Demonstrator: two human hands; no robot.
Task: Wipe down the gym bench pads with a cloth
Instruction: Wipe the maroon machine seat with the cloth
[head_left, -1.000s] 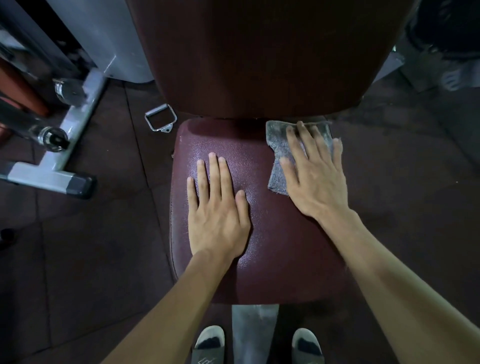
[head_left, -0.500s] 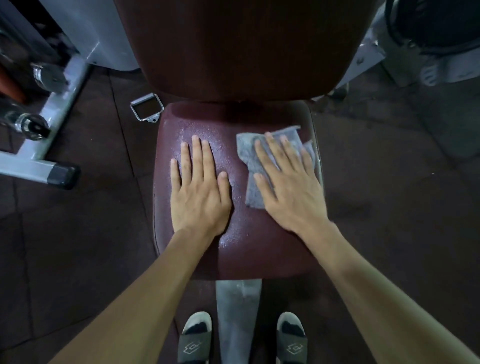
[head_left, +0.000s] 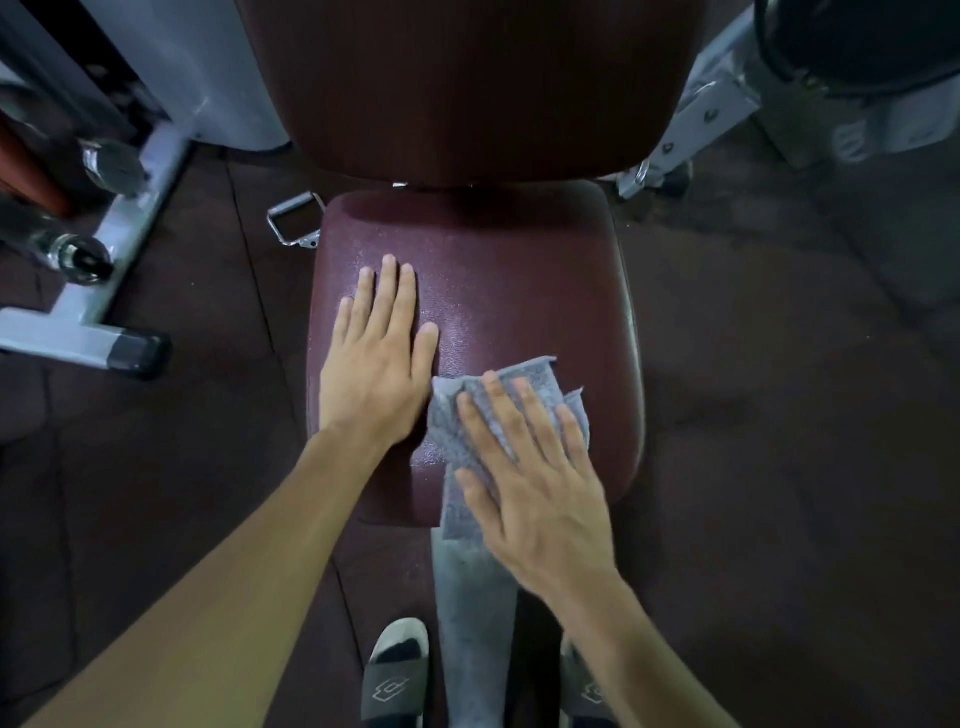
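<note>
Grey cloth (head_left: 511, 395) flat under right hand's (head_left: 540, 486) spread fingers (head_left: 498, 410), on seat pad (head_left: 519, 291)

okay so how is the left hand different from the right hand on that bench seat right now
The left hand rests bare on the maroon seat pad, while the right hand presses a grey cloth against it. The left hand sits farther up the pad on its left side; the right hand is at the near edge, where the cloth hangs slightly over. Both lie flat with straight fingers.
</note>
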